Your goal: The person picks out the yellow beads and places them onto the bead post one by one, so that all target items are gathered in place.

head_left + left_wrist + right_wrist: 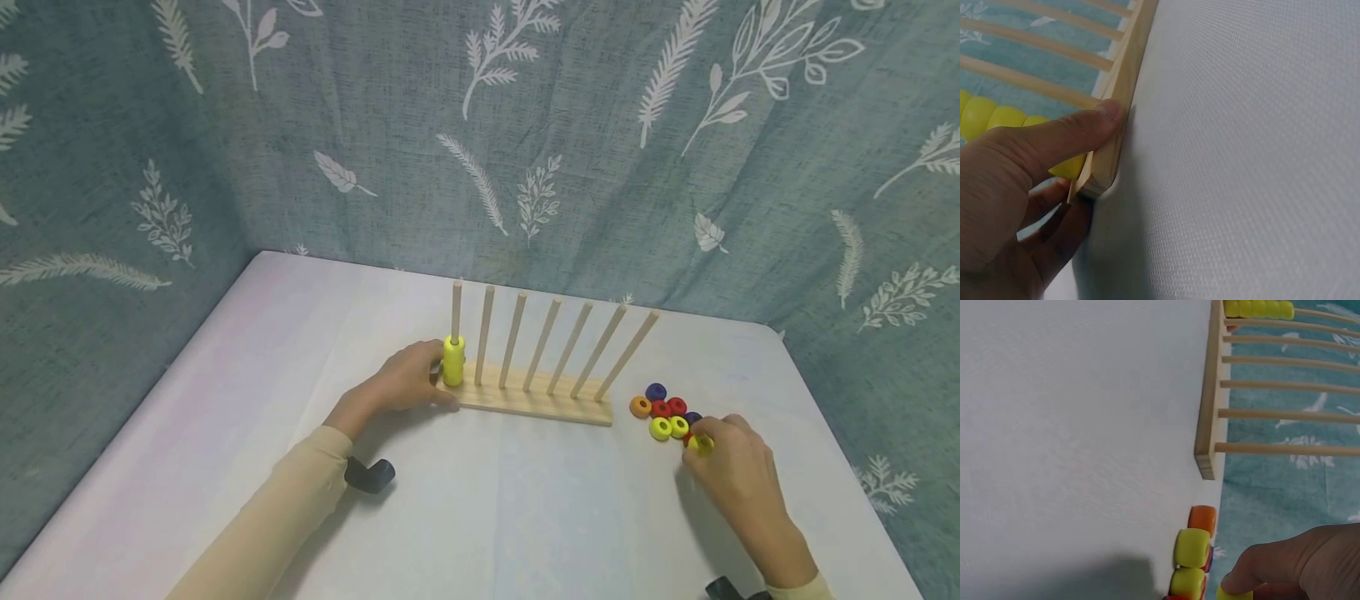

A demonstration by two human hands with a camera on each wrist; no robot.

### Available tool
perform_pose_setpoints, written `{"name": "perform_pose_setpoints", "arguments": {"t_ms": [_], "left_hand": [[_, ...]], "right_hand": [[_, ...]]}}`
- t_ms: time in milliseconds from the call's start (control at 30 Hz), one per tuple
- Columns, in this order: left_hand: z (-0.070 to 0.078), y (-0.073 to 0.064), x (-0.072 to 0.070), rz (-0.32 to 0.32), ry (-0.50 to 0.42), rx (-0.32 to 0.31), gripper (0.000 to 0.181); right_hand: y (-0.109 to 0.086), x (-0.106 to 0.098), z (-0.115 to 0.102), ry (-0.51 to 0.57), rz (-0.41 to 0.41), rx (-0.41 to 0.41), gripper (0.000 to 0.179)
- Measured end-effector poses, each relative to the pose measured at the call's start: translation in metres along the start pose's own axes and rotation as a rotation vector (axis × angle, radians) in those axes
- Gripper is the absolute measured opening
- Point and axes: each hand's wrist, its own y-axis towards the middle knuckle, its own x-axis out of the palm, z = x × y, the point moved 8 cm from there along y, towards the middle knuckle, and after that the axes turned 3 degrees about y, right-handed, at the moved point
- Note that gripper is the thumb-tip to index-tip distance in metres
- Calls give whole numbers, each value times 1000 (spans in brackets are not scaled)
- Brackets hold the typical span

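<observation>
A wooden peg rack [536, 402] with several upright pegs stands on the table. Yellow beads [453, 362] are stacked on its leftmost peg. My left hand [408, 375] grips the rack's left end, thumb on the front edge of the base and fingers behind, as the left wrist view [1054, 144] shows. At the right, my right hand [738, 467] pinches a yellow bead [701, 444] between thumb and fingers, over the near end of a loose group of beads. That group has yellow beads [660, 428], red beads [661, 409], blue beads [656, 392] and an orange bead [641, 407].
The white table [450, 508] has a patterned teal curtain [405, 125] behind it and at its sides. Bare pegs [542, 346] rise from the rest of the rack. A dark wrist mount [370, 475] juts out by the left sleeve.
</observation>
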Motion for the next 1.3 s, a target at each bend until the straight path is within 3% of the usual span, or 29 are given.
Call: {"name": "perform_pose_setpoints", "arguments": {"t_ms": [467,1300], "left_hand": [[2,0,0,3,1,25,52],[1,0,-1,12,1,23,50]], "right_hand": [[0,-38,-23,-6,148,-169,25],[5,-119,-92,36,383,-442,28]]}}
